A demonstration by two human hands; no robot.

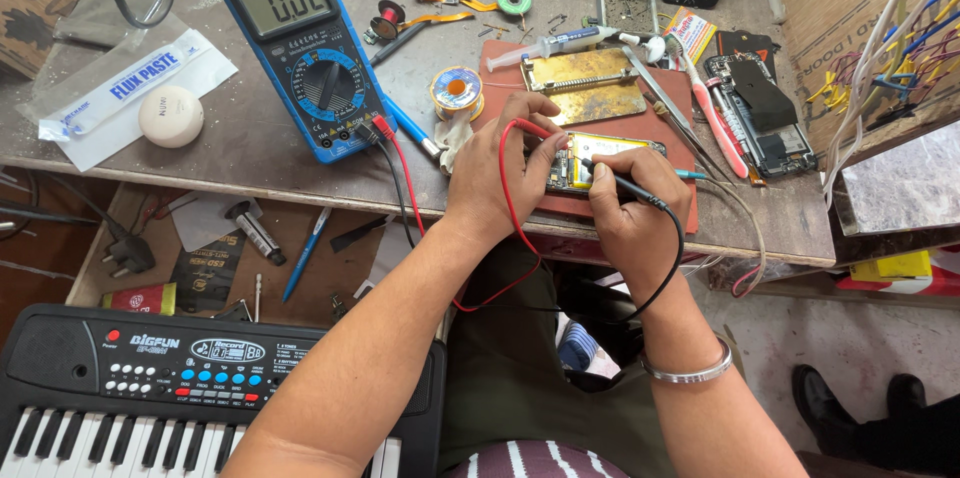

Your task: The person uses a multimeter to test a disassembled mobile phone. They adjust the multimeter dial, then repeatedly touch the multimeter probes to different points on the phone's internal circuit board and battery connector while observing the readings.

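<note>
An opened phone (608,160) with a yellow part inside lies on a reddish mat (680,200) at the bench (250,163) front edge, directly under both hands. The left hand (500,173) pinches a red probe lead (512,200) against the phone's left end; the right hand (630,206) grips a black probe (622,183), its tip apparently touching the board. A blue multimeter (300,43) stands well left.
</note>
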